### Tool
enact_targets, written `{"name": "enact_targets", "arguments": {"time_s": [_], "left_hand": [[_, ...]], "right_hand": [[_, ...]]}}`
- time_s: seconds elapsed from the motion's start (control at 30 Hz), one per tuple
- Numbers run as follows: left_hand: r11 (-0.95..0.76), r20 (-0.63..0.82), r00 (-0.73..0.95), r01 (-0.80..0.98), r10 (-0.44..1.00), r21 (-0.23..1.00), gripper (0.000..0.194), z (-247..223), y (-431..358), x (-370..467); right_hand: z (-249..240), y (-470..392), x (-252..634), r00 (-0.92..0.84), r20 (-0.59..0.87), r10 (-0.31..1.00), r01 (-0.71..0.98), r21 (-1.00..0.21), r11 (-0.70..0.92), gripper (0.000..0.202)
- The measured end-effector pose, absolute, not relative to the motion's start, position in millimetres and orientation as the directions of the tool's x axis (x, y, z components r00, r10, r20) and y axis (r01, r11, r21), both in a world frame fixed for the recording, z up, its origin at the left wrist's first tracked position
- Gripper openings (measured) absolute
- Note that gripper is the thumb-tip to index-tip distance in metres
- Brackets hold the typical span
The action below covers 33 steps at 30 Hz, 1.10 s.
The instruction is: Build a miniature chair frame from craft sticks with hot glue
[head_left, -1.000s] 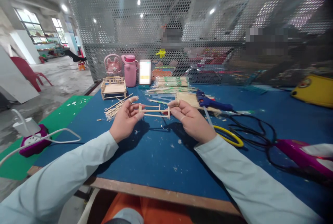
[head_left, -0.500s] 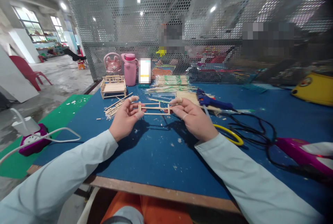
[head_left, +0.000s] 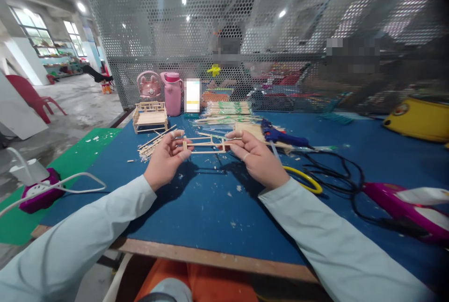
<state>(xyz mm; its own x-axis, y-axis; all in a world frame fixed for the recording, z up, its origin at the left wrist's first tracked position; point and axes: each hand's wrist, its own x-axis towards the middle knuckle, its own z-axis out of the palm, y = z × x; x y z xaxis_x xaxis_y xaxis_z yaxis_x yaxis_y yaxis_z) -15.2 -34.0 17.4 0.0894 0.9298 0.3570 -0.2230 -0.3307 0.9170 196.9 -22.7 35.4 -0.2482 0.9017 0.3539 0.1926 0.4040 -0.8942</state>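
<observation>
Between my hands, above the blue tabletop, is a small open frame of thin wooden sticks (head_left: pixel 205 152). My left hand (head_left: pixel 165 159) pinches its left end with thumb and fingers. At the other end, my right hand (head_left: pixel 261 159) grips the frame's right side between thumb and fingertips. Behind my left hand lies a loose pile of short sticks (head_left: pixel 149 147), and beyond it stands a miniature wooden bed-like piece (head_left: pixel 150 118) with railings. A blue glue gun (head_left: pixel 286 136) rests past my right hand, its nozzle end partly over some flat wooden pieces (head_left: pixel 247 129).
Bundled sticks (head_left: pixel 229 108), a pink bottle (head_left: pixel 173 94) and a phone with a bright screen (head_left: pixel 192 96) line the back by a perforated metal screen (head_left: pixel 140 26). To the right are a yellow ring (head_left: pixel 303 180), black cables and a purple power strip (head_left: pixel 403 208). Another power strip (head_left: pixel 40 194) sits left.
The whole view has shifted slightly, so things appear a little farther left. Both hands keep their hold on the stick frame, with hardly any change in pose.
</observation>
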Motion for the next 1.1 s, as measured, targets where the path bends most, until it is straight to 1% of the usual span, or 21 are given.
{"name": "enact_targets", "arguments": {"time_s": [0.17,0.33,0.4,0.7,1.0,1.1], "left_hand": [[-0.317,0.343,0.088,-0.225,0.935,0.921,0.041,18.3,-34.7,-14.9],[-0.303,0.33,0.09,-0.229,0.94,0.925,0.04,19.5,-35.6,-14.1],[-0.3,0.328,0.101,-0.224,0.939,0.927,0.039,19.5,-35.9,-14.2],[-0.331,0.359,0.126,-0.202,0.925,0.922,0.039,15.3,-34.5,-14.8],[-0.355,0.381,0.124,-0.186,0.916,0.916,0.04,13.7,-33.9,-14.4],[-0.367,0.391,0.11,-0.185,0.914,0.911,0.043,13.2,-34.2,-13.7]], "right_hand": [[33.5,-22.3,196.5,-0.23,0.409,0.883,0.279,-0.842,0.463,0.017],[36.7,-24.4,196.5,-0.241,0.483,0.842,0.441,-0.718,0.538,0.014],[37.6,-24.8,196.8,-0.246,0.495,0.833,0.473,-0.689,0.549,0.014],[39.0,-26.1,196.7,-0.227,0.469,0.854,0.496,-0.699,0.515,0.016],[42.5,-26.3,198.4,-0.238,0.465,0.853,0.563,-0.65,0.511,0.012],[41.7,-25.6,198.1,-0.238,0.454,0.859,0.546,-0.668,0.505,0.013]]}}
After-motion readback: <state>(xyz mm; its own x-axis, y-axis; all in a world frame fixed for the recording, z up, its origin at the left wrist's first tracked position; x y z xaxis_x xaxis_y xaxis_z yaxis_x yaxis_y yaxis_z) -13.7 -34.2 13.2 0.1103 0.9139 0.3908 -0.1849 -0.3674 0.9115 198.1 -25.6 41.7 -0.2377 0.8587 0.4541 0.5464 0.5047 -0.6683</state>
